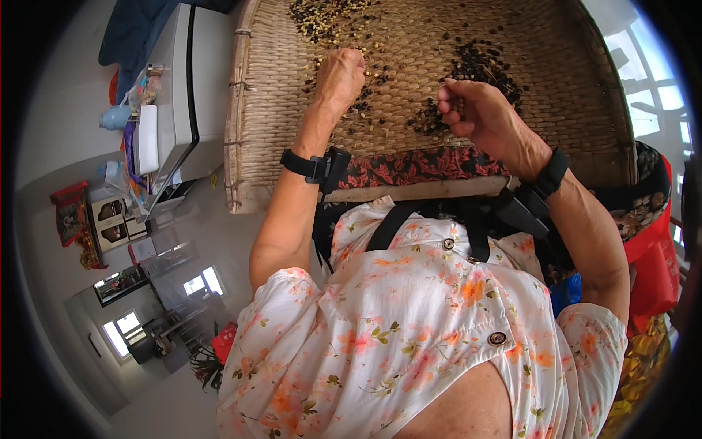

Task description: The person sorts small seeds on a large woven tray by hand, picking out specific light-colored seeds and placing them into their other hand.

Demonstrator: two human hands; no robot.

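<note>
A woven wicker winnowing tray (417, 33) lies before me, with small dark and pale seeds or beans scattered on it. My left hand (343, 77) is over the tray's left part, back up and fingers curled down among loose seeds; its fingertips are hidden. At the upper left lies a mixed heap of pale and dark seeds (323, 22). My right hand (471, 112) is turned partly palm up, its fingers curled around a few small brownish seeds (459, 105). Beside and beyond it is a darker heap of seeds with stem bits (482, 66).
Patterned red and black cloth (417, 167) covers part of the tray's near edge. A white cabinet or appliance (181, 82) with a blue cup (115, 117) and bags on top stands at left. A red bag (655, 263) is at right.
</note>
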